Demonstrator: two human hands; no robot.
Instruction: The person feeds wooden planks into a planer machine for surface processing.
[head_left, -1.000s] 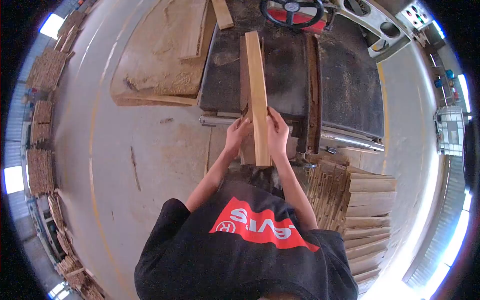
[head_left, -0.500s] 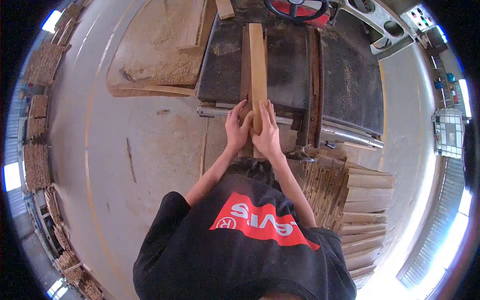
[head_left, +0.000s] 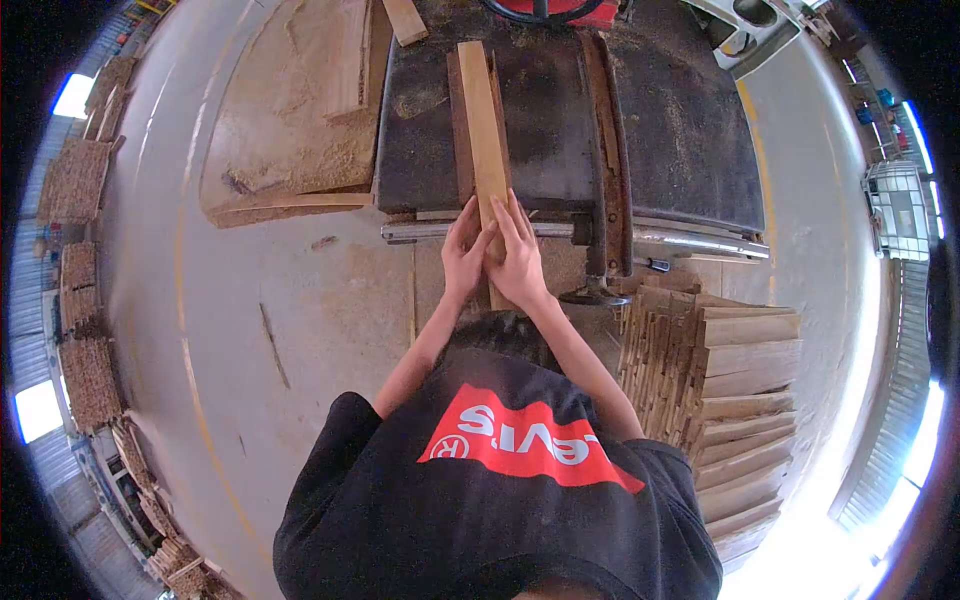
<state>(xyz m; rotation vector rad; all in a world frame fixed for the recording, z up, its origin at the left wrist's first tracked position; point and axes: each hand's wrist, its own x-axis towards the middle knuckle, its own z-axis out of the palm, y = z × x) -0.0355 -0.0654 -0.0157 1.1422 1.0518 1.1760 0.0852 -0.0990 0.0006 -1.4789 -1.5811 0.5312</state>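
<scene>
A long, pale wooden strip (head_left: 484, 120) lies lengthwise on the dark machine table (head_left: 545, 150), pointing away from me. My left hand (head_left: 464, 258) is closed around the near end from the left side. From the right, my right hand (head_left: 516, 262) grips the same end, its fingers stretched along the top and side. The two thumbs come close together over the strip. Just left of the strip, a darker brown bar (head_left: 461, 140) runs beside it. My hands cover the strip's near end.
A metal fence (head_left: 605, 150) crosses the table to the right, above a front rail (head_left: 690, 238). Stacked boards (head_left: 745, 370) stand on the floor at right. A sawdust-covered panel (head_left: 280, 120) is at left. A black handwheel (head_left: 540, 12) sits at the far side.
The strip and both hands have moved slightly forward over the table. My view has shifted, so the machine appears further left. Both hands keep their grip.
</scene>
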